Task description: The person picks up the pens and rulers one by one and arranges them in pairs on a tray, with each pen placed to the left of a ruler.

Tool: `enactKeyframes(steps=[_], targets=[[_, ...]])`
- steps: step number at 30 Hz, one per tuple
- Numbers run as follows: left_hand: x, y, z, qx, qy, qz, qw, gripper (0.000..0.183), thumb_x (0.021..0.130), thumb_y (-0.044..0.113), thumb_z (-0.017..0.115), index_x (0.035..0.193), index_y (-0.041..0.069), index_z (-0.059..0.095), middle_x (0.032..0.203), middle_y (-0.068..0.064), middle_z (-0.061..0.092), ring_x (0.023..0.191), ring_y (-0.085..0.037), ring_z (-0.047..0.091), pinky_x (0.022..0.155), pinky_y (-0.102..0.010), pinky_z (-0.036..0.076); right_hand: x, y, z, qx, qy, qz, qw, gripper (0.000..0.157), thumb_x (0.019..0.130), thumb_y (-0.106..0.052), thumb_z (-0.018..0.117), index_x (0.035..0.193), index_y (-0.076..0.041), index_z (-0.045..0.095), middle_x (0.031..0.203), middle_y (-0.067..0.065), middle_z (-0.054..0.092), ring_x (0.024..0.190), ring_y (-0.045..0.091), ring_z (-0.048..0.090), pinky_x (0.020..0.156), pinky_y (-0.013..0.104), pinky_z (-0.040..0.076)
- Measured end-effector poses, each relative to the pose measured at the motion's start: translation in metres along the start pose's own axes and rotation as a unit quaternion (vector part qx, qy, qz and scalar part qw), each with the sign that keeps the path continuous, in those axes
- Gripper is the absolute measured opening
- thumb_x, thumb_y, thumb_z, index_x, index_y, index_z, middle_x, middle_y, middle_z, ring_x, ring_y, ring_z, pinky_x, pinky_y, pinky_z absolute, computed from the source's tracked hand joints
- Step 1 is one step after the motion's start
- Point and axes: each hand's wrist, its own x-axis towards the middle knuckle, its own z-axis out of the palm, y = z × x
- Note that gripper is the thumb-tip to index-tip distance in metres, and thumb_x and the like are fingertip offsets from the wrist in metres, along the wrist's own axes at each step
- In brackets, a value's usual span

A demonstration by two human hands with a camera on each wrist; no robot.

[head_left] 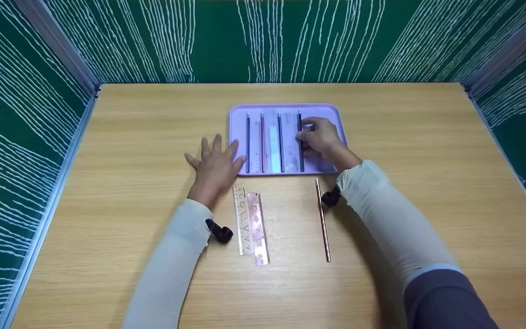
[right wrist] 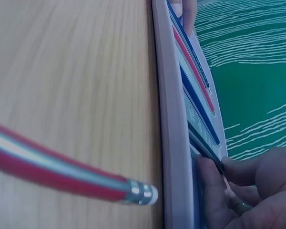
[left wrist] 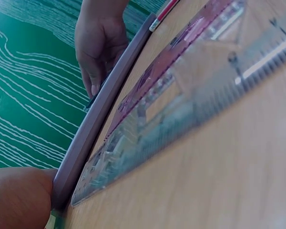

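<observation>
My right hand (head_left: 321, 137) pinches a dark pencil (head_left: 302, 161) lying lengthwise near the right side of a shallow purple tray (head_left: 286, 106). The right wrist view shows the thumb and fingertips on this pencil (right wrist: 200, 143). To its left in the tray lie a blue pencil (head_left: 281, 151), a pale blue strip (head_left: 274, 148), a red pencil (head_left: 263, 155) and another dark blue pencil (head_left: 248, 151). Clear rulers show faintly between them. My left hand (head_left: 216, 168) is spread out with straight fingers at the tray's left edge, its right side overlapping the rim.
In front of the tray, a clear stencil ruler (head_left: 243, 228) and a pink stencil ruler (head_left: 259, 237) lie side by side. Farther right, a red-and-silver striped pencil (head_left: 323, 224) lies beside the right forearm. Green panels (head_left: 217, 41) border the wooden table (head_left: 153, 119).
</observation>
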Motion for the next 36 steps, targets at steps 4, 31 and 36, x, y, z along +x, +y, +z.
enactKeyframes(steps=[4, 31, 36], targets=[[0.000, 0.000, 0.001, 0.000, 0.000, 0.002, 1.0000, 0.063, 0.104, 0.063, 0.035, 0.161, 0.036, 0.030, 0.173, -0.014, 0.009, 0.156, -0.050, -0.003, 0.103, -0.090, -0.007, 0.000, -0.002, 0.005, -0.028, 0.012, 0.000, 1.000, 0.052, 0.103, -0.013, 0.060, 0.153, -0.013, 0.047, 0.117, 0.012, 0.061, 0.097, 0.025, 0.069, 0.073, 0.035, 0.064], [0.003, -0.001, 0.002, -0.004, 0.004, 0.001, 1.0000, 0.063, 0.104, 0.063, 0.036, 0.161, 0.036, 0.031, 0.173, -0.013, 0.009, 0.157, -0.049, -0.004, 0.104, -0.089, -0.010, -0.004, -0.009, 0.015, -0.124, 0.043, -0.009, 0.991, 0.050, 0.102, -0.015, 0.062, 0.151, -0.016, 0.050, 0.114, 0.011, 0.064, 0.089, 0.021, 0.070, 0.068, 0.028, 0.062], [0.002, -0.001, 0.002, -0.006, 0.005, 0.001, 1.0000, 0.063, 0.104, 0.063, 0.036, 0.161, 0.036, 0.031, 0.173, -0.014, 0.009, 0.156, -0.050, -0.004, 0.104, -0.089, -0.011, -0.001, -0.005, 0.013, -0.127, 0.040, -0.024, 0.991, 0.046, 0.103, -0.018, 0.062, 0.147, -0.011, 0.051, 0.116, 0.013, 0.063, 0.088, 0.023, 0.071, 0.066, 0.029, 0.063]])
